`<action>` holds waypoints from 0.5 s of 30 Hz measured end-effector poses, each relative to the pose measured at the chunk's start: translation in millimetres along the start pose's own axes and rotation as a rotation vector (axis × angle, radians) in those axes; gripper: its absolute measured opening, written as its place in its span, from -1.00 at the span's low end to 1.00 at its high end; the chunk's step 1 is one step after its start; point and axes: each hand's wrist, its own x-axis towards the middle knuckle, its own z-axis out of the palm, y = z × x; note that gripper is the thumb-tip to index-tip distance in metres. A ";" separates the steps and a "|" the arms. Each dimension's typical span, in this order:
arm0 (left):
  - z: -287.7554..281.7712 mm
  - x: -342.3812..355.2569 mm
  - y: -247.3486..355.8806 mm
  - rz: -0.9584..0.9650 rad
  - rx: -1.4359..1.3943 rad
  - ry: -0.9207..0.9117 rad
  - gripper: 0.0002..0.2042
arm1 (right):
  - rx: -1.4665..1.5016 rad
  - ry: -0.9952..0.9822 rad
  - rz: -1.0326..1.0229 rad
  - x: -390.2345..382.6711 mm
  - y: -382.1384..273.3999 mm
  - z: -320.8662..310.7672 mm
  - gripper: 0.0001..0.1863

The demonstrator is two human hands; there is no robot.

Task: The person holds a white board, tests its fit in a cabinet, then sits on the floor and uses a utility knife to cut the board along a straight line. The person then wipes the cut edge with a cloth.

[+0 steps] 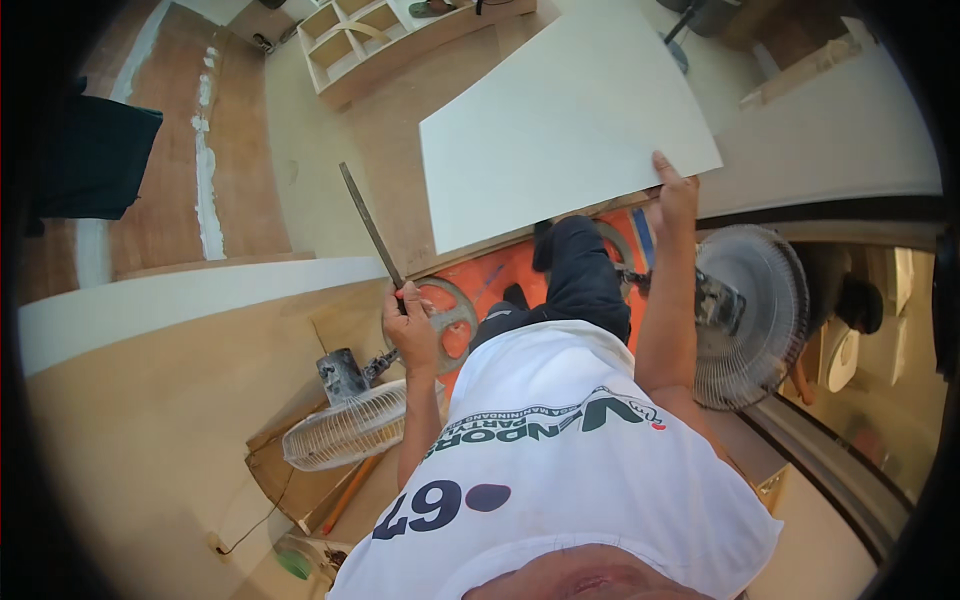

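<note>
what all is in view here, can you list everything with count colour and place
hand file: 1, dark grey, left of centre
flat panel: 1, white, upper centre
electric fans: 2, pale guards, either side of the person
compartmented shelf unit: 1, pale wood, top, left of centre
cloth: 1, dark teal, upper left
filler strips: 2, white, on brown boards, upper left
floor covering: 1, orange, below the panel
remaining items near the rim: count unclear
shirt: 1, white, dark print, lower centre
trousers: 1 pair, dark, centre
left fingers: 1 set, bare, around the file
right fingers: 1 set, bare, gripping the panel's near edge
</note>
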 end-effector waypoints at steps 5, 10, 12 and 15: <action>45.9 60.9 5.6 -0.095 0.047 0.015 -0.79 | 0.118 -0.066 0.032 123.4 -0.4 -10.7 -0.59; 128.8 143.6 11.9 -0.098 0.121 0.004 -0.81 | 0.175 -0.022 0.041 225.6 -8.3 -10.7 -0.46; 173.8 186.1 7.8 -0.113 0.135 -0.029 -0.82 | 0.125 0.028 -0.048 265.7 -22.0 4.2 -0.44; 217.2 235.7 7.2 -0.230 0.196 -0.110 -0.82 | -0.008 0.124 -0.088 329.9 -68.8 24.9 -0.45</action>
